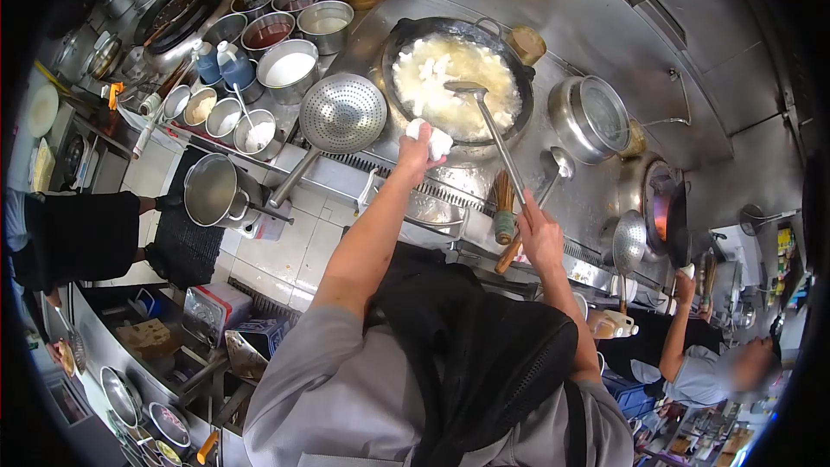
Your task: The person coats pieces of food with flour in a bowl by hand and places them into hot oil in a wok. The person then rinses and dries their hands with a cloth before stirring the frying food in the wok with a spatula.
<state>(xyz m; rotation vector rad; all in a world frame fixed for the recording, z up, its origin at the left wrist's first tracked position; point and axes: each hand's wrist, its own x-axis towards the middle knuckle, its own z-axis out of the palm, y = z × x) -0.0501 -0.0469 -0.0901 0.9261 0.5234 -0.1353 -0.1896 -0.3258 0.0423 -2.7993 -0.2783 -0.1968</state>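
At the far left, a co-worker in a black apron (82, 233) stands near a large metal pot (210, 186). Next comes a row of small metal bowls, one of them holding a white powder (259, 136) with a spoon in it. Behind them stand bottles of blue liquid (235, 67) and metal tins of sauces, one filled with something white (290, 67). A perforated strainer (343, 112) lies at the edge of the steel bench (596, 195), its handle pointing down and left.

The person's left hand (417, 158) is closed around a bunched white cloth (437, 142) at the near rim of a wok (522, 78); I cannot tell whether the cloth touches the rim. In the wok, pale pieces (430, 65) sit in bubbling liquid. The right hand (541, 238) is wrapped around the handle of a long utensil (495, 131), whose head is over the pieces. A bristle brush (504, 212) stands just left of that hand, and a ladle (562, 162) lies beyond it.

Farther right are a metal pot with a round top (579, 125), a perforated ladle (629, 242) and a tilted pan (679, 225) beside a flame (661, 216), with another person's hand (686, 288) at its edge.
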